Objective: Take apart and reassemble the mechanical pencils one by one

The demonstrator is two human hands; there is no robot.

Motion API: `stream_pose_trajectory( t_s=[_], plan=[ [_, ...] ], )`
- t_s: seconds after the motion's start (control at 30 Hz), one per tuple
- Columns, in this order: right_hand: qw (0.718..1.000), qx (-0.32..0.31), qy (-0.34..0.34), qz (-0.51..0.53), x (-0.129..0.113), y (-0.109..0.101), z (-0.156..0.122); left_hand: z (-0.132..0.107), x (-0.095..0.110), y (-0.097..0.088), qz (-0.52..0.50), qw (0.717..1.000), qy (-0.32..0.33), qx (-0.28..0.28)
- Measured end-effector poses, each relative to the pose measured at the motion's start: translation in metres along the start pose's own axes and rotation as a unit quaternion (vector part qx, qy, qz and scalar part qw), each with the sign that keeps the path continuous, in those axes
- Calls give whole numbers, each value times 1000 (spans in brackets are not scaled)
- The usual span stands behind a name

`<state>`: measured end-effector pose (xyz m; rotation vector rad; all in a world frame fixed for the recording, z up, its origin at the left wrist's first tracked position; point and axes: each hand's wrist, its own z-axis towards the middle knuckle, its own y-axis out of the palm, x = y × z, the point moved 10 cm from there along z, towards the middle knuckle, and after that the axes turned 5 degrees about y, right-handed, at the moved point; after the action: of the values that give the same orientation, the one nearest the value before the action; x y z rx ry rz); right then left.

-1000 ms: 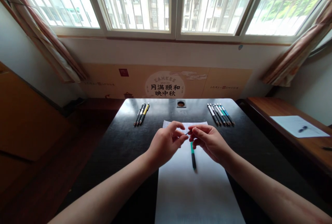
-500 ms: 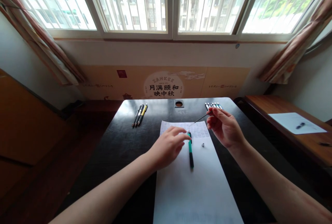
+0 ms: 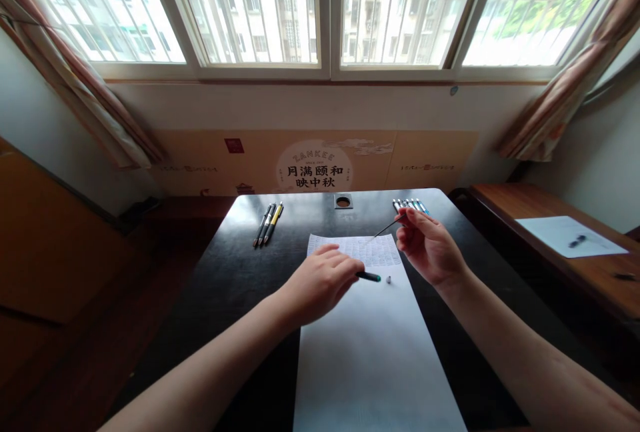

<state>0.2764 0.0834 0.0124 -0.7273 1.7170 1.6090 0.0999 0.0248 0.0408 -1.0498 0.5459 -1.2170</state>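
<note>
Above the white paper (image 3: 370, 345), my left hand (image 3: 327, 279) is closed around the green pen barrel (image 3: 369, 277). Its black end points right, and the rest is hidden in my fingers. My right hand (image 3: 433, 245), farther right, pinches one end of a thin dark pen refill (image 3: 387, 227), whose other end slants down to the left over the printed strip of the paper. A small grey pen tip (image 3: 389, 279) lies on the sheet just beyond the barrel's black end, between my hands.
Three pens (image 3: 269, 224) lie side by side on the black table (image 3: 225, 265) at the back left. Several more pens (image 3: 411, 206) are lined up behind my right hand. A round cable hole (image 3: 343, 202) is at the back edge. To the right stands a wooden table (image 3: 505, 202) with a sheet on it.
My left hand has taken hold of the green barrel that lay on the paper and turned it so its black end points right. My right hand still holds the refill in nearly the same place.
</note>
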Motion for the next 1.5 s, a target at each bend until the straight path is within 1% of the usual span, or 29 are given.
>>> stream_pose_trajectory(
  t_s=[0.1,0.17,0.3,0.4,0.5,0.63,0.87,1.0,1.1,1.2,1.27,1.4,1.5],
  plan=[
    [1000,-11,-3,15,-3,1,0,-7,-14,-21,-17,997,-43,68],
    [1000,-14,-9,16,-5,2,0,-11,-24,-27,-31,993,-81,85],
    [999,-19,-27,-3,-7,2,-1,-15,-39,-24,-55,984,-159,64],
    [999,-19,-41,-23,-8,3,-3,-16,-43,-16,-63,980,-188,32],
    [997,-18,-54,-42,-10,5,-7,-15,-42,-11,-78,979,-187,13],
    [995,-25,-66,-69,-11,9,-10,-14,-41,-11,-96,980,-176,19],
    [989,-40,-90,-110,-14,12,-13,-14,-42,-9,-100,976,-191,-4],
    [981,-53,-107,-151,-12,17,-16,-12,-40,-9,-123,973,-194,-3],
    [973,-84,-105,-189,0,25,-20,-12,-35,-5,-167,963,-211,-15],
    [958,-137,-98,-233,14,37,-26,-11,-27,1,-239,944,-226,-33],
    [952,-157,-101,-242,18,42,-29,-11,-23,4,-279,931,-230,-36],
    [944,-175,-112,-255,18,46,-33,-12,-23,7,-311,920,-238,-28],
    [944,-175,-99,-262,22,45,-32,-12,-25,8,-314,919,-238,-27]
  ],
)
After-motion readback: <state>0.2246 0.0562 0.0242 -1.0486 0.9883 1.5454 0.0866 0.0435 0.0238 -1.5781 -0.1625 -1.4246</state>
